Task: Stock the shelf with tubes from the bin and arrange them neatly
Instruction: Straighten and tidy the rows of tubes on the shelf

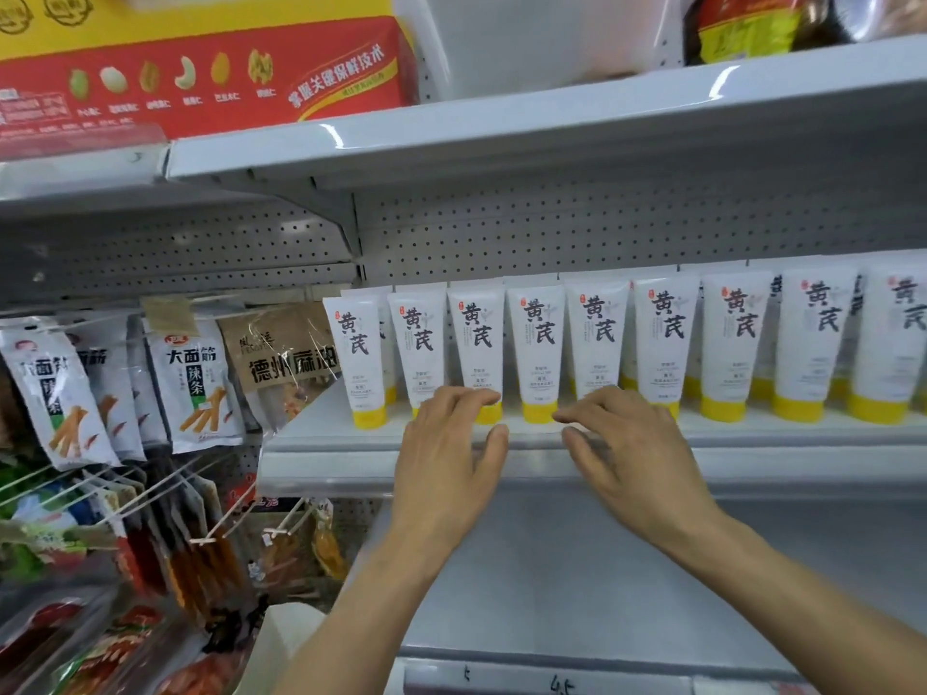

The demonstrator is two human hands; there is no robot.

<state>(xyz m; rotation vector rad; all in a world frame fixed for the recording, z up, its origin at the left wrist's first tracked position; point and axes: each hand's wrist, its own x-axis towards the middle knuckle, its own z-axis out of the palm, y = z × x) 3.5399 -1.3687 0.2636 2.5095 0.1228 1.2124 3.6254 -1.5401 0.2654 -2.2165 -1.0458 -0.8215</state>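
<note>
10 white tubes [536,343] with yellow caps stand cap-down in a front row along the middle shelf [321,433], each printed with black brush characters; more tubes show in the gaps behind them. The row runs from the shelf's left end out past the right edge of the view.

Both hands reach up to the shelf's front edge, palms down and fingers loosely spread, gripping nothing. The left hand [451,459] has its fingertips against the yellow caps of the 2nd and 3rd tubes from the left, with its thumb lying near the shelf lip. The right hand [637,459] has its fingertips at the base of the 5th and 6th tubes, and its thumb points toward the left hand. The 4th tube's cap shows between the 2 hands.

Left of the shelf, snack packets [195,383] hang on pegs. On the shelf above sits a red and yellow carton [200,62] picturing nuts. The bin cannot be made out.
</note>
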